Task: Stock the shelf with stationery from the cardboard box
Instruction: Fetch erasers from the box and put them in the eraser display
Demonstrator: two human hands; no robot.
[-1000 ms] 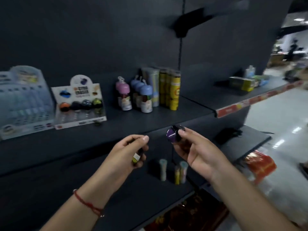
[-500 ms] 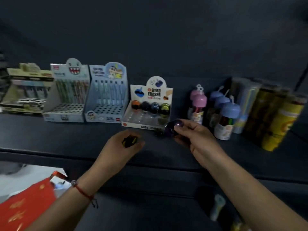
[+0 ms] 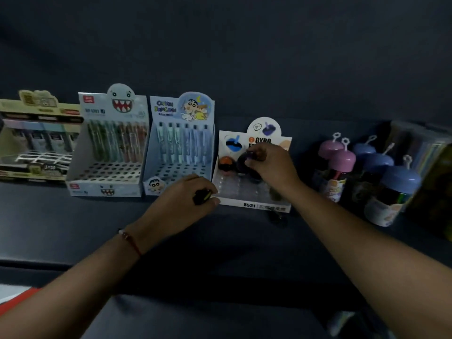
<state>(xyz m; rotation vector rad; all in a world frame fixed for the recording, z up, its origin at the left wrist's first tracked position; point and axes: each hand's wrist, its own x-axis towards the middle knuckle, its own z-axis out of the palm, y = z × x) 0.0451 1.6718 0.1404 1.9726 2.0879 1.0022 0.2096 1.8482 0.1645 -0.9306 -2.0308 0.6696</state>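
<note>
Right hand (image 3: 270, 165) pinching purple eraser (image 3: 243, 160) over display box (image 3: 254, 200)

A dark back panel (image 3: 244, 57) rises behind a row of display cartons. Farthest left stands a beige carton (image 3: 36, 143) with pale packs upright inside. Just beside it is a white pen carton (image 3: 110, 148) with a toothy cartoon mouth on its header, then a light blue pen carton (image 3: 181, 143) marked Crayon Shinchan. Well to the right stand pink-capped jars (image 3: 341, 160), with blue-capped jars (image 3: 396, 182) beside them. A red object (image 3: 14, 302) shows at the lower left edge, blurred.
</note>
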